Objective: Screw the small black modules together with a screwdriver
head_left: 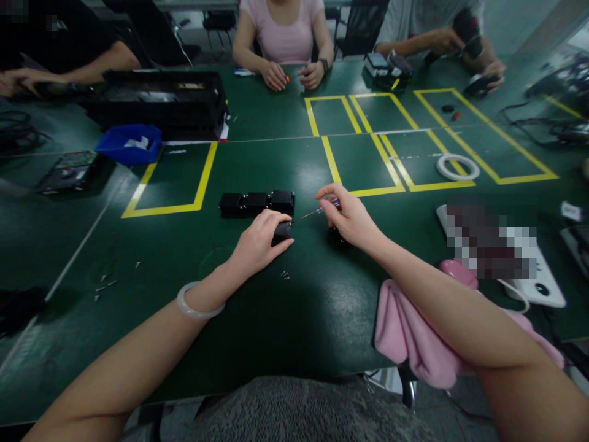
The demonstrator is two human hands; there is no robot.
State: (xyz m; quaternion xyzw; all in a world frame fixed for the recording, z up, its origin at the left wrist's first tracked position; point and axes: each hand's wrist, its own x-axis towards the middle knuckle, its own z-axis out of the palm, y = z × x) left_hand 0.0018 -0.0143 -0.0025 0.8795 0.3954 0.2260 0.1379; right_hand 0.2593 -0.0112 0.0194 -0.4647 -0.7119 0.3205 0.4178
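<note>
My left hand (261,238) grips a small black block (282,232) on the green table, fingers over its top and thumb along its near side. In my right hand (348,216) is a screwdriver (309,215), its handle pinched between the fingers. The thin shaft points left, and its tip meets the right end of the block. Just beyond my left hand stands a row of three similar black blocks (256,202). Under my right hand another dark piece (336,234) is partly hidden. Several small screws (285,275) lie nearer to me.
More screws (103,286) are scattered at the left. A blue bin (130,145) stands before a long black case (156,101). At the right are a tape roll (458,167), a pink cloth (411,334) and a white power strip (545,285). Other people sit across the table.
</note>
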